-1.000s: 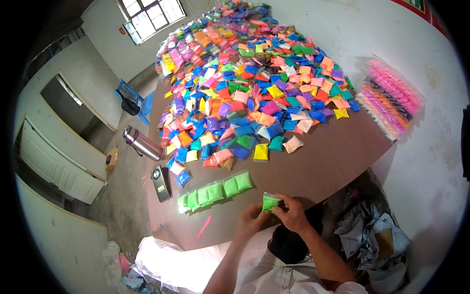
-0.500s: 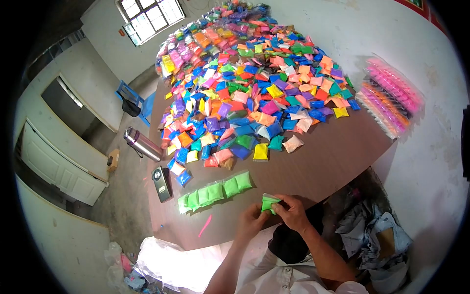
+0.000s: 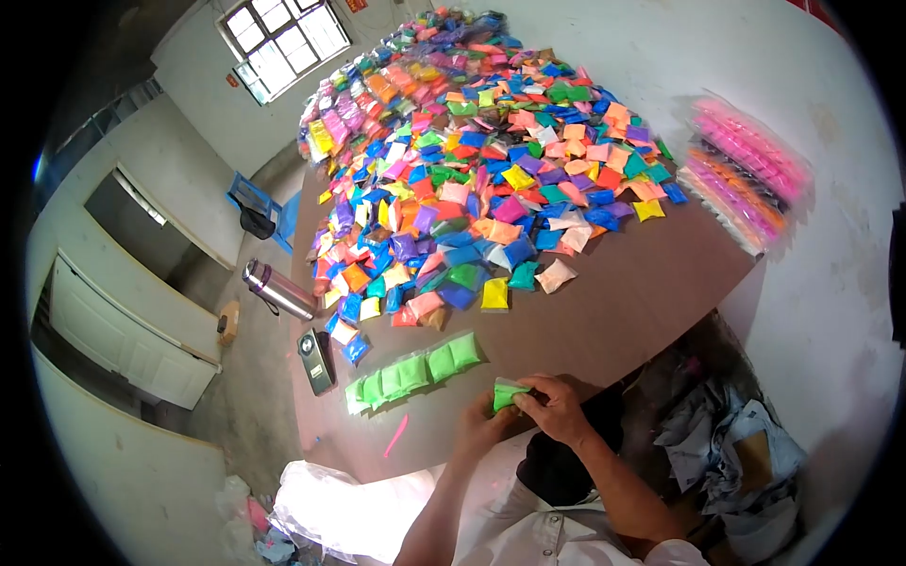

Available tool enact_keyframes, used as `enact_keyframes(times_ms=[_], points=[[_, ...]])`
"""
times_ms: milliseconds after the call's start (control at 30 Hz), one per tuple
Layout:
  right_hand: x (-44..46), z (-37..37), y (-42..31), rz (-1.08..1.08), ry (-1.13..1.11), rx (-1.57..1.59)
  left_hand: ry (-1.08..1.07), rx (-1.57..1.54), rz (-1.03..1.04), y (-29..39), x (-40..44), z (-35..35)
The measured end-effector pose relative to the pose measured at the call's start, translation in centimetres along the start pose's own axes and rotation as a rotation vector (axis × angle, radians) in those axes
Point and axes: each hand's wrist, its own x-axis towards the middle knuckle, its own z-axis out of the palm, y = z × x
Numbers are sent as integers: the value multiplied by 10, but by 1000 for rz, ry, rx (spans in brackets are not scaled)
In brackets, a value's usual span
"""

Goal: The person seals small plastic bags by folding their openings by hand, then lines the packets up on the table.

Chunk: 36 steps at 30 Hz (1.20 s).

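Left hand: I have the left hand (image 3: pixel 481 422) closed on the lower left side of a small green packet (image 3: pixel 507 394).
Right hand: the right hand (image 3: pixel 557 411) pinches the same packet at its right edge, thumb against curled fingers.
Held packet: above the near edge of the worktop (image 3: pixel 623 302); I cannot tell whether it is sealed.
Green row: about six green packets (image 3: pixel 412 372) lie side by side, beyond and to the left of the hands; I judge that part laid out, with the held one apart from it.
Mixed heap: a large pile of colored packets (image 3: pixel 510 208) lies loose and unsorted, so most of what I see is not in rows.
Right side: bundled strips (image 3: pixel 750 156), mostly pink and orange, sit by the wall, looking already grouped.
Near the row: a pink strip (image 3: pixel 396 436), a dark handheld device (image 3: pixel 315 360) and a flask (image 3: pixel 279 290).
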Motion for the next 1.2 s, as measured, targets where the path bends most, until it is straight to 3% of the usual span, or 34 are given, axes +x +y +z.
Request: enact_keyframes(times_ms=[200, 500, 667, 1200], points=[[0, 0, 11, 1, 4, 5, 35, 87, -11, 15, -5, 1], [4, 0, 9, -23, -28, -94, 169, 16, -24, 3, -3, 0], [6, 0, 11, -88, 8, -80, 160, -24, -14, 30, -5, 12], [7, 4, 15, 89, -49, -69, 209, 4, -6, 16, -1, 6]])
